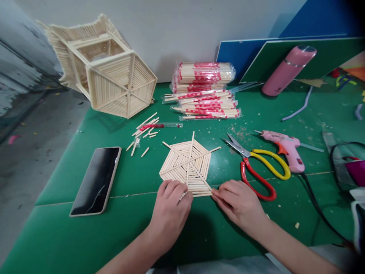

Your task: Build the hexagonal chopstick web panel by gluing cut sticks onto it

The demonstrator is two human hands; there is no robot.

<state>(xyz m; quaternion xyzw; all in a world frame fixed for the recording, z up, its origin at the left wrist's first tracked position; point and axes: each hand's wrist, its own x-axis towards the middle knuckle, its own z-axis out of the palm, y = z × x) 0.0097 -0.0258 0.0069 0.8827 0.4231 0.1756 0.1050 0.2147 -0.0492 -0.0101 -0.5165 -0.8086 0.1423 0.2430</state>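
Hexagon panel [186, 163]: lies flat mid-surface [85, 236], toward the near edge.
Left hand [171, 199]: fingers curled, holding down the nearest stick [203, 194].
Right hand [239, 201]: fingertips pinching that stick's right end.
Doing it well: probably press evenly and keep the stick flush with its neighbour.

On the table [71, 236], the hexagonal stick panel [186, 167] lies in the middle. The left hand [171, 207] rests on its near edge and the right hand [239, 203] touches its near right corner. The phone [97, 180] lies to the left and the scissors [247, 156] just to the right, with the glue gun [286, 146] beyond them. Cut sticks [144, 133], chopstick packs [203, 91] and a stick-built model [105, 72] lie behind.
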